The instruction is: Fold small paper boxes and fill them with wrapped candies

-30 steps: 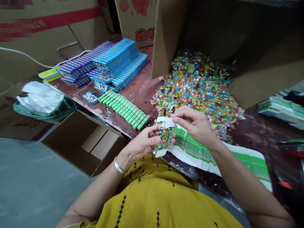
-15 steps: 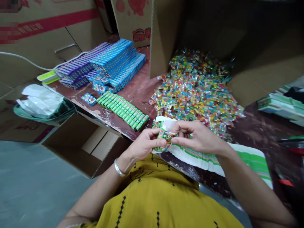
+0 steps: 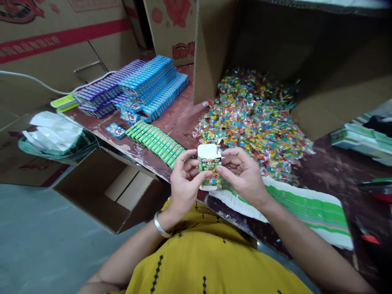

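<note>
Between my two hands, near the table's front edge, is a small green candy box [image 3: 210, 166] with a printed front. Its white flaps stick out at top and bottom. My left hand [image 3: 186, 179] grips its left side, thumb on the front. My right hand [image 3: 243, 173] grips the right side, thumb also on the front. Behind my right forearm lies a long fanned row of flat green-and-white cartons [image 3: 309, 208]. Beyond my hands spreads a heap of clear-wrapped colourful candies [image 3: 254, 110]. A row of filled-out green boxes [image 3: 156, 141] lies to the left of my hands.
Stacked blue boxes [image 3: 153, 81] and purple boxes [image 3: 107, 87] stand at the back left of the table. A large carton [image 3: 211, 49] surrounds the candy heap. An open cardboard box [image 3: 92, 192] and a bin of white paper [image 3: 55, 130] sit at the left. More cartons [image 3: 361, 143] lie at right.
The candy box has turned from a slanted position to upright, its front facing me. My right hand has shifted from its top to its right side. My left fingers have moved up behind the left side.
</note>
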A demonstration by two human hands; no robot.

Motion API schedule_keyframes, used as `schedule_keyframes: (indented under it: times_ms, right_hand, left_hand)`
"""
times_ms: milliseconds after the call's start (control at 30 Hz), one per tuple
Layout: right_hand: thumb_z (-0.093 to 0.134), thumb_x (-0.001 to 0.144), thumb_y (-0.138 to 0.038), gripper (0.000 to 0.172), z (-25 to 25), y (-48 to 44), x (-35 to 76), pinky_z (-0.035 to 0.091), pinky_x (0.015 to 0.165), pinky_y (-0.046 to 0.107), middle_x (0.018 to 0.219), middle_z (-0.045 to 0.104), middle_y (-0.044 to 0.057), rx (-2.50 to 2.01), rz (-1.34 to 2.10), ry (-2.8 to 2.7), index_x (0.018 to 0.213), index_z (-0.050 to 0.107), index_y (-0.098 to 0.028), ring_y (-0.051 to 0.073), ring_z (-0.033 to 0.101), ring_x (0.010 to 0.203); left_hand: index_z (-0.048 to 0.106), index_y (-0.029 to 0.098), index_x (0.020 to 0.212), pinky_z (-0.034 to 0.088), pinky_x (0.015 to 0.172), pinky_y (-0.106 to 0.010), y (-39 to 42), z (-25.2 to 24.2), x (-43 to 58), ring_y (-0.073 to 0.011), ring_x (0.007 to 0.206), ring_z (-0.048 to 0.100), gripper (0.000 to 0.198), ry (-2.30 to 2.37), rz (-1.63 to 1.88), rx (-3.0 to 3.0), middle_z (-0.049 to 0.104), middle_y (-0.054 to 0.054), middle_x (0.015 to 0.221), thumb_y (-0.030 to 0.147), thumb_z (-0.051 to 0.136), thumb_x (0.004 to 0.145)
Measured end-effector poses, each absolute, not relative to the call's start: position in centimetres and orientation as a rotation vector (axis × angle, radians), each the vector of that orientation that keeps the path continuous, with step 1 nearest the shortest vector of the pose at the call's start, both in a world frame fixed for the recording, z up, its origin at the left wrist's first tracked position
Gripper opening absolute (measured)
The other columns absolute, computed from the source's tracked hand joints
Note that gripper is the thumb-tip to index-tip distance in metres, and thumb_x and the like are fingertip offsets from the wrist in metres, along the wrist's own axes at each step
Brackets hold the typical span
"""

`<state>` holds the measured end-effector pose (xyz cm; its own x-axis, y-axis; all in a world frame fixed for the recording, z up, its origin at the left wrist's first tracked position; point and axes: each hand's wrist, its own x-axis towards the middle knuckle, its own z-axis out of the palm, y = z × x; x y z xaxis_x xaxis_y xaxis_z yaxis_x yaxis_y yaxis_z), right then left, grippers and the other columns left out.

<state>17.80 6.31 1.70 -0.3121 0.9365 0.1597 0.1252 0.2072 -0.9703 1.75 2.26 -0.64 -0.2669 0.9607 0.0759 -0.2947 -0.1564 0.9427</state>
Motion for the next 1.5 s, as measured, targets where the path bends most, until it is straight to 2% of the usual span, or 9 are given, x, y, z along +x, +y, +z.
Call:
schedule_keyframes:
  times_ms: [233,433,633,767,933,1133,1233,1367,1500]
  right_hand:
    - [0.068,0.088,-0.029,0.034,1.1,6.0,17.2,0.056,0.071,0.029,0.091,0.063,0.0,-0.98,1.027,-1.657,0.122,0.063,-0.029,0.014,0.063,0.078]
    - [0.063,0.091,-0.028,0.009,1.4,6.6,17.8,0.053,0.064,0.029,0.088,0.063,0.001,-1.003,0.959,-1.822,0.1,0.064,-0.026,0.015,0.062,0.075]
    - [0.066,0.09,-0.03,0.008,2.4,7.1,17.5,0.056,0.088,0.039,0.109,0.07,0.007,-0.953,0.935,-1.791,0.087,0.063,-0.024,0.024,0.067,0.106]
    - [0.074,0.086,-0.035,0.021,2.4,7.3,17.0,0.057,0.086,0.038,0.098,0.069,0.004,-0.905,1.092,-1.616,0.097,0.058,-0.025,0.02,0.069,0.095]
    - [0.078,0.082,-0.04,0.027,2.7,8.2,17.2,0.055,0.078,0.033,0.087,0.068,0.003,-0.872,1.31,-1.67,0.075,0.06,-0.022,0.018,0.065,0.086]
    - [0.082,0.076,-0.043,0.027,3.5,9.2,17.4,0.05,0.065,0.029,0.072,0.068,0.001,-1.094,1.35,-1.655,0.074,0.068,-0.019,0.015,0.061,0.068]
    - [0.08,0.077,-0.044,0.031,3.8,9.6,17.6,0.048,0.063,0.029,0.068,0.067,0.001,-1.112,1.344,-1.684,0.068,0.067,-0.018,0.014,0.059,0.065]
    - [0.071,0.088,-0.038,0.025,3.8,9.0,17.7,0.049,0.067,0.03,0.073,0.068,0.001,-1.031,1.207,-1.803,0.071,0.067,-0.019,0.015,0.061,0.071]
    - [0.075,0.085,-0.033,0.016,3.7,7.3,17.7,0.054,0.069,0.029,0.098,0.071,0.004,-0.982,1.096,-1.997,0.096,0.069,-0.022,0.019,0.066,0.09]
  left_hand:
    - [0.063,0.023,0.119,0.058,0.062,-0.02,2.2,-0.8,1.0,-0.0107,0.071,0.068,0.049,1.118,1.56,1.096,0.067,-0.001,0.096,0.026,0.084,0.074]
    - [0.064,0.021,0.109,0.058,0.063,-0.021,2.5,-0.4,0.4,-0.0097,0.069,0.065,0.037,1.026,1.35,1.082,0.067,-0.001,0.097,0.024,0.082,0.076]
    - [0.06,0.022,0.109,0.058,0.062,-0.022,2.4,-0.4,0.6,-0.0088,0.069,0.063,0.036,1.002,1.358,1.056,0.065,-0.002,0.105,0.025,0.079,0.079]
    - [0.052,0.023,0.104,0.059,0.065,-0.022,2.5,-0.3,0.9,-0.0094,0.073,0.065,0.043,0.988,1.422,0.996,0.063,-0.002,0.105,0.025,0.083,0.074]
    - [0.049,0.023,0.105,0.059,0.067,-0.023,2.4,-0.5,0.9,-0.0105,0.074,0.067,0.047,1.019,1.413,0.987,0.061,-0.001,0.102,0.023,0.083,0.072]
    - [0.052,0.023,0.108,0.06,0.079,-0.027,2.3,-1.3,0.8,-0.0163,0.095,0.066,0.048,1.134,1.437,1.161,0.061,-0.004,0.107,0.026,0.084,0.072]
    - [0.054,0.025,0.114,0.059,0.078,-0.026,2.3,-1.3,0.8,-0.0147,0.09,0.066,0.052,1.131,1.413,1.164,0.061,-0.003,0.105,0.026,0.085,0.072]
    - [0.057,0.027,0.126,0.059,0.07,-0.024,2.3,-1.0,0.6,-0.0097,0.074,0.064,0.054,1.092,1.365,1.129,0.06,-0.001,0.104,0.024,0.08,0.077]
    - [0.064,0.021,0.112,0.055,0.067,-0.019,2.2,-0.9,0.4,-0.0081,0.073,0.063,0.031,1.083,1.386,1.127,0.064,-0.002,0.104,0.022,0.074,0.083]
